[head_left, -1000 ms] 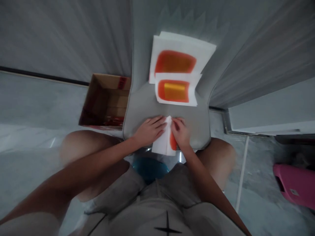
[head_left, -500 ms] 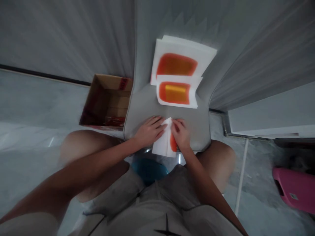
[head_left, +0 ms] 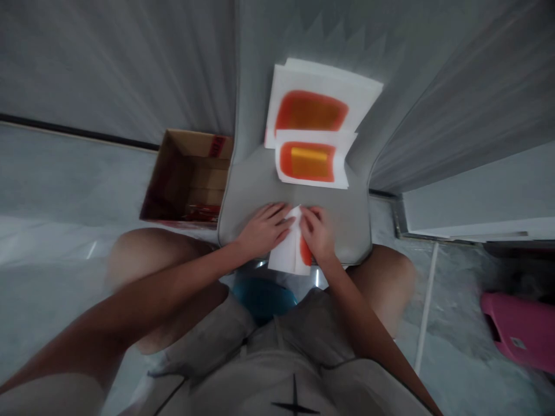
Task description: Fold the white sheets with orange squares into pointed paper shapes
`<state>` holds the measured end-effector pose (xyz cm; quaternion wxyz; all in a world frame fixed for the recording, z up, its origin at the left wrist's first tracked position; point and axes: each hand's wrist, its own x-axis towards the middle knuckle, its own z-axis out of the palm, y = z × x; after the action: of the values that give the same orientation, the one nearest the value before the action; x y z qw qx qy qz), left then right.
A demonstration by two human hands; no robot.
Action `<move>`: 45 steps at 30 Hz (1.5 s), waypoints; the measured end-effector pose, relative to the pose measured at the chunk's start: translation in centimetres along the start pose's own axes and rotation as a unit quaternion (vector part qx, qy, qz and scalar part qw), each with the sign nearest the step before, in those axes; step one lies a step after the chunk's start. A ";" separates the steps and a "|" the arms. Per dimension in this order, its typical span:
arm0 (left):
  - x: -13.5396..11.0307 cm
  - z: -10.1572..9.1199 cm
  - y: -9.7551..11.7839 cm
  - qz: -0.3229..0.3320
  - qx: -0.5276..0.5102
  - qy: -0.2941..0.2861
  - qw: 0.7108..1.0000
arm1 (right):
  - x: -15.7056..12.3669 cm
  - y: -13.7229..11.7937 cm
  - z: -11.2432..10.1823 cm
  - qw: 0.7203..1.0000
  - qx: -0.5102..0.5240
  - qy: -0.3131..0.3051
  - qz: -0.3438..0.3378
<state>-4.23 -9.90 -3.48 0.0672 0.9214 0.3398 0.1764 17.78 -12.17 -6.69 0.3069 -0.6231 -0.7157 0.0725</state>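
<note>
One head-worn view, wide, facing forward and steeply down from above the shirt (head_left: 243, 387). Fingers (head_left: 276, 215) near mid-frame, fairly close; chair back (head_left: 255, 98) beyond the fingers, knees (head_left: 139, 248) out to either side.

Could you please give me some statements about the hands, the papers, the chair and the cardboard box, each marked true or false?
1. The left hand and the right hand both touch the folded paper. True.
2. The cardboard box is to the left of the chair. True.
3. The folded paper lies inside the cardboard box. False: it is at the chair's near edge.
4. The white sheets against the chair's back bear an orange patch. True.
5. The chair is bright pink. False: it is grey.
</note>
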 end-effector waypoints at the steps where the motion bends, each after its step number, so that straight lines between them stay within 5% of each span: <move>1: 0.0 0.0 0.0 -0.001 -0.002 0.000 1.000 | 0.1 0.0 0.0 1.000 -0.004 -0.006 -0.004; 45: -0.7 -0.6 0.2 0.009 0.005 -0.056 0.998 | 0.4 -0.2 -0.2 0.998 -0.040 -0.056 -0.003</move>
<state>-4.85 -10.53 -3.08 0.0798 0.9332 0.3280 0.1236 17.70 -11.90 -6.30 0.2413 -0.6281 -0.7358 0.0772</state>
